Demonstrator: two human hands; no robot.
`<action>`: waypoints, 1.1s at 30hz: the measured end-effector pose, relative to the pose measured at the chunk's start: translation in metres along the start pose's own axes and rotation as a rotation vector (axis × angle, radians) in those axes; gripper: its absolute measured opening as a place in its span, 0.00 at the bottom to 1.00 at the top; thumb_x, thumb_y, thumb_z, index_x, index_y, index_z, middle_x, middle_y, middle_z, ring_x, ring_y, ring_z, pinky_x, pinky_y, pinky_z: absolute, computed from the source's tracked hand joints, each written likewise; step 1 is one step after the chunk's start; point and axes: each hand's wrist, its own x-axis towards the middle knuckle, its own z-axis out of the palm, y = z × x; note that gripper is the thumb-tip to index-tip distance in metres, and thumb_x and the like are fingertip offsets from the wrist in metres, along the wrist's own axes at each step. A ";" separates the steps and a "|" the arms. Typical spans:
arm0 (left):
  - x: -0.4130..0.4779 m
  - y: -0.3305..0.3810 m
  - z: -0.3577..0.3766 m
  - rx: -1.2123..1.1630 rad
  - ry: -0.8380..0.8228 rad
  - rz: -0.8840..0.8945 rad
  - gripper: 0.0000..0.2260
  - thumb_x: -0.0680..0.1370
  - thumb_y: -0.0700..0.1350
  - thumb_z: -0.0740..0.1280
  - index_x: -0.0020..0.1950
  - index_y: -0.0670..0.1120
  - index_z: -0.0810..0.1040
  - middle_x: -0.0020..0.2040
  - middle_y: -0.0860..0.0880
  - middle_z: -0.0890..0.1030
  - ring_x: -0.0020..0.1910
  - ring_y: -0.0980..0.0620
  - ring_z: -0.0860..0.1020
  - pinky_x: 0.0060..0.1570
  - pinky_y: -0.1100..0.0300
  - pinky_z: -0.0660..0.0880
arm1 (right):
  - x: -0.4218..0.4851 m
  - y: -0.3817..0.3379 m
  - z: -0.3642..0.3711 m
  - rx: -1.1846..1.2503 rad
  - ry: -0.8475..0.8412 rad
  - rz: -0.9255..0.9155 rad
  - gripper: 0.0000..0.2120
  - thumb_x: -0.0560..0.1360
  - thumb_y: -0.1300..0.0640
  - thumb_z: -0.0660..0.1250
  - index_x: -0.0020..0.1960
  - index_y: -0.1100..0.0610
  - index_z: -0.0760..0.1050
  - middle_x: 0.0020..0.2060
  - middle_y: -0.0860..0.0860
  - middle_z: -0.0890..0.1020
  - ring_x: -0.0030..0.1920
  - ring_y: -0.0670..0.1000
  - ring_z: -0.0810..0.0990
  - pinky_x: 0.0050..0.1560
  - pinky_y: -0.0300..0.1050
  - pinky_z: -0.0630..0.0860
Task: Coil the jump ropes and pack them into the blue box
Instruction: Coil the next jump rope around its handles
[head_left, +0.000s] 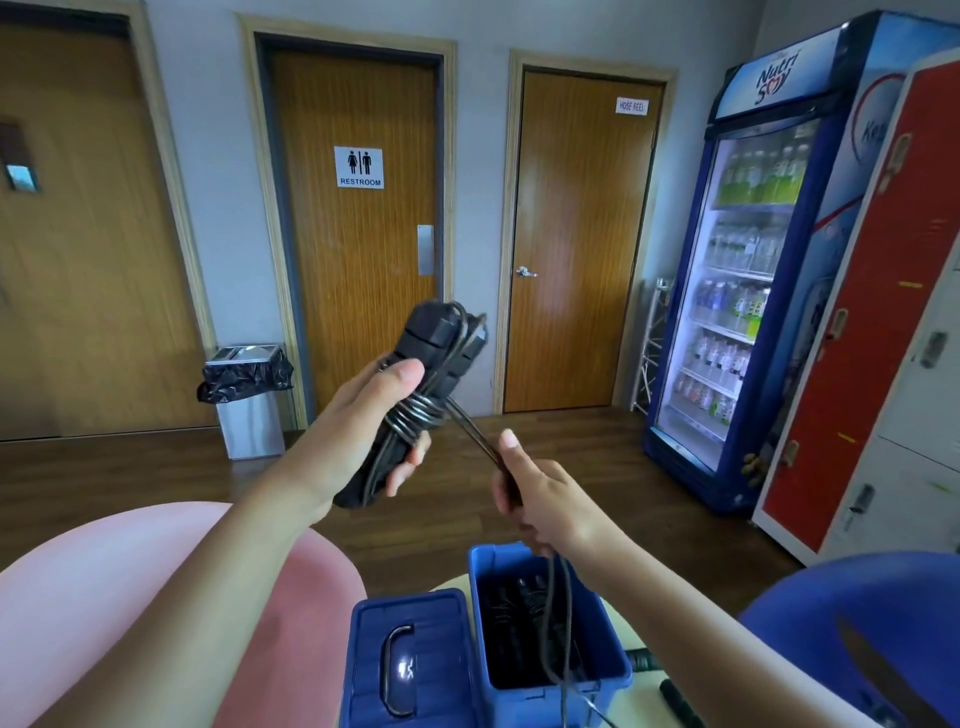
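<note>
Two bare forearms reach up from the bottom edge toward the middle of the frame. The left hand (363, 431), just left of centre, is raised higher, thumb on top and fingers curled under a bundled jump rope (431, 353). The right hand (545, 499), lower and right of centre, shows its back to the camera and grips the loose cord (475, 434), thumb extended upward along it.

Black jump rope (415, 384), blue box (550, 675) and lid (410, 660), pink chair (130, 597).
</note>
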 end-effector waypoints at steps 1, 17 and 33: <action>0.001 -0.001 -0.004 0.044 0.028 0.016 0.16 0.79 0.59 0.60 0.56 0.47 0.72 0.33 0.43 0.74 0.20 0.55 0.72 0.21 0.62 0.70 | -0.004 0.003 -0.004 -0.041 0.051 0.011 0.28 0.79 0.38 0.50 0.30 0.55 0.69 0.19 0.45 0.66 0.20 0.43 0.64 0.24 0.36 0.62; -0.004 -0.015 0.022 1.295 -0.122 0.229 0.43 0.57 0.82 0.50 0.64 0.59 0.64 0.40 0.55 0.78 0.42 0.53 0.78 0.39 0.58 0.72 | 0.018 -0.074 -0.039 -0.780 -0.169 -0.942 0.09 0.77 0.52 0.66 0.43 0.55 0.81 0.35 0.43 0.79 0.36 0.42 0.77 0.38 0.36 0.71; -0.025 0.000 0.014 0.111 -0.326 0.342 0.25 0.69 0.56 0.66 0.66 0.58 0.72 0.47 0.56 0.82 0.38 0.56 0.81 0.31 0.66 0.75 | 0.045 -0.024 -0.020 -0.121 -0.273 -0.574 0.13 0.77 0.68 0.59 0.36 0.61 0.75 0.31 0.46 0.82 0.34 0.42 0.79 0.41 0.38 0.77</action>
